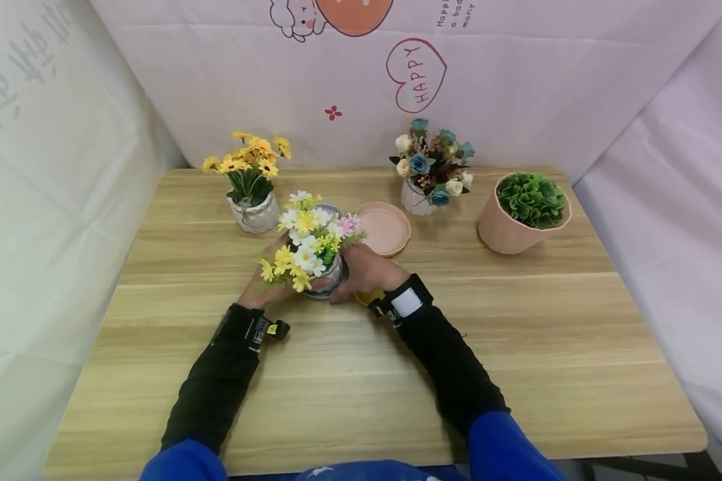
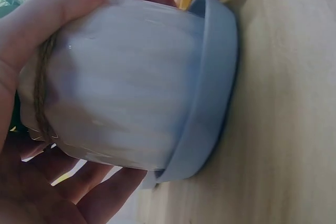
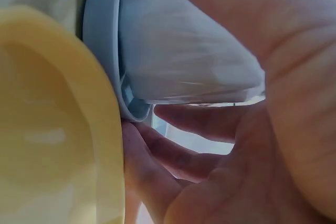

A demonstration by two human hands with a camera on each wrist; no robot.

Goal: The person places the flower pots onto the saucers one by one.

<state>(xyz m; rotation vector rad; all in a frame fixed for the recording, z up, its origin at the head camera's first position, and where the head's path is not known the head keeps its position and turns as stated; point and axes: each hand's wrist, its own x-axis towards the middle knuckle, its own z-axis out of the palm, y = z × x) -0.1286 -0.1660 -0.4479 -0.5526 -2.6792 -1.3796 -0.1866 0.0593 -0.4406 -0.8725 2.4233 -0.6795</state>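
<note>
Both hands are around a whitish flowerpot [image 2: 126, 82] with twine tied near its rim. White, yellow and pink artificial flowers [image 1: 305, 248] fill it. The pot's base sits inside a grey-blue saucer [image 2: 216, 87] on the table. My left hand [image 1: 260, 287] grips the pot from the left, thumb on one side and fingers on the other. From the right, my right hand [image 1: 370, 268] holds it, thumb along the wall and fingers curved around beside the saucer. A yellow saucer [image 3: 107, 129] lies right beside the grey-blue one, partly under the right hand in the head view.
Behind the hands lies a pink saucer [image 1: 384, 228]. A pot of yellow flowers [image 1: 253, 214] stands back left, and a white pot of blue and cream roses [image 1: 418, 199] back right. Farther right is a pink pot [image 1: 505, 226] with a green plant. Cloth walls surround the wooden table [image 1: 517, 374].
</note>
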